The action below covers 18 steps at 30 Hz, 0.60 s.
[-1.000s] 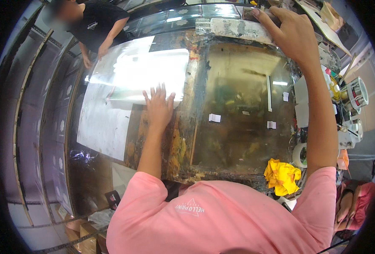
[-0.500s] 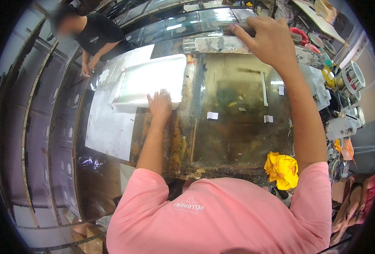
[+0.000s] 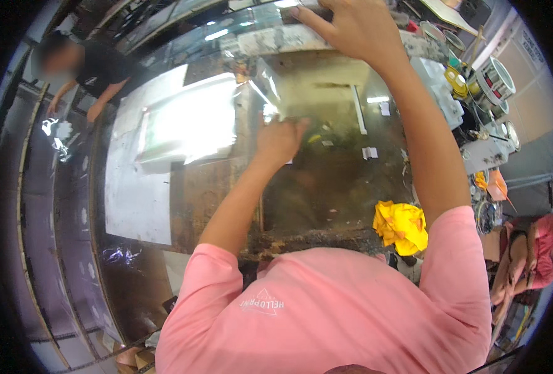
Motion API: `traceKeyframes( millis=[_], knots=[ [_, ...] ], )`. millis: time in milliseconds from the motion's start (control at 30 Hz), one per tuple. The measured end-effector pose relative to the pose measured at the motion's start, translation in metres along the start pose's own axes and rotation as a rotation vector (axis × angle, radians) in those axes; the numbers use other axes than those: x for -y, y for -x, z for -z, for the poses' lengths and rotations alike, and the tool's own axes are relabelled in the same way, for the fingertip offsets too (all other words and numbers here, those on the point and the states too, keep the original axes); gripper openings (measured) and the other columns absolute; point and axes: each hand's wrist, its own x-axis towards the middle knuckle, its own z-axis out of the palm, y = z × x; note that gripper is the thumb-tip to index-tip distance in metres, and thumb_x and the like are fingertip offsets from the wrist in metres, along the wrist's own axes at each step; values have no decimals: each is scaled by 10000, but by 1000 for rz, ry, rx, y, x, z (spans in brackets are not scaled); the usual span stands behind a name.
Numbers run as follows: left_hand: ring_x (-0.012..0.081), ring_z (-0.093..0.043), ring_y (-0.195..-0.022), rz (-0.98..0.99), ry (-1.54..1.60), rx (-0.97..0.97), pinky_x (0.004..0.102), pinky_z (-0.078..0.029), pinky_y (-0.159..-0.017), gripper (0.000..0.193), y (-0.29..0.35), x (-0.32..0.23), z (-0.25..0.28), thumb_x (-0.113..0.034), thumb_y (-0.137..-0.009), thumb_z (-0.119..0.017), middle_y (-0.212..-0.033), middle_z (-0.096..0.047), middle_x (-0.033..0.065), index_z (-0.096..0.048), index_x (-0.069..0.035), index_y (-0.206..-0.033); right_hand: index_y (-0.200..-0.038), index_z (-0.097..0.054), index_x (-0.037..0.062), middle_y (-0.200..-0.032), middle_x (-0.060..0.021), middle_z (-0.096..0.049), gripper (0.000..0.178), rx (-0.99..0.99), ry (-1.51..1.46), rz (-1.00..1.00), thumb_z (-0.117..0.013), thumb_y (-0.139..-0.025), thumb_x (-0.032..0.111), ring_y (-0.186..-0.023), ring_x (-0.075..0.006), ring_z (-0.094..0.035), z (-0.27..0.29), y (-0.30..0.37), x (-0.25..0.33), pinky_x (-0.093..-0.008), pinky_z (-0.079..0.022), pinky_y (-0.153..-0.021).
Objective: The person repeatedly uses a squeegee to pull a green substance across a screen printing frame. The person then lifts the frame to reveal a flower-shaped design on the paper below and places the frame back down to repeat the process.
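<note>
My left hand is over the left part of the dark, glossy work surface, closed on a clear plastic sheet that glares and bends upward past the fingers. Left of it lies a shiny stack of clear sheets on a large white board. My right hand reaches to the far edge, just beyond a long paint-stained white bar. Its fingers are curled and partly cut off by the picture's edge, so what they hold cannot be made out.
A crumpled yellow cloth lies at the near right corner. Paint cans and tubs crowd the right side. At the far left a co-worker handles a shiny clear sheet beside tall racks. Small white tabs sit on the work surface.
My left hand has moved right from the stack to the work surface, bringing a clear sheet. The co-worker's hands have moved left. The whole view has shifted slightly.
</note>
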Motion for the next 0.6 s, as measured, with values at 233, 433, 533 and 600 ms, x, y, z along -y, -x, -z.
traceKeyframes(
  millis=[233,433,533,600],
  knots=[
    [475,-175,-1614,-257,109,-81,703,-38,-1271,1167,-19,-71,-65,-946,-839,-472,-1729,-241,279,-417,-99,-1640,-752,-759,27,-760,-222,-721,659,-100,-80,55,-585,-989,618,-804,-404,-712,-3,-6,-4,-509,-481,-830],
    [476,-185,-1610,-378,119,-156,708,-52,-1267,1261,-43,-90,-72,-995,-756,-507,-1718,-276,266,-417,-97,-1636,-772,-784,33,-705,-198,-708,677,-65,-99,56,-566,-996,633,-748,-379,-703,-5,-16,-10,-491,-494,-811],
    [484,-208,-1601,-386,168,-146,710,-70,-1265,1275,-38,-103,-72,-1002,-732,-523,-1704,-299,277,-447,-87,-1618,-772,-800,33,-653,-175,-690,711,-3,-113,49,-533,-1006,650,-702,-372,-696,-3,-20,-12,-492,-503,-778],
    [486,-226,-1594,-377,186,-166,709,-82,-1265,1277,-33,-111,-73,-1003,-722,-533,-1692,-317,282,-467,-81,-1603,-758,-791,31,-662,-175,-694,731,10,-107,37,-514,-1008,660,-713,-374,-700,-3,-23,-12,-499,-507,-779]
  ],
)
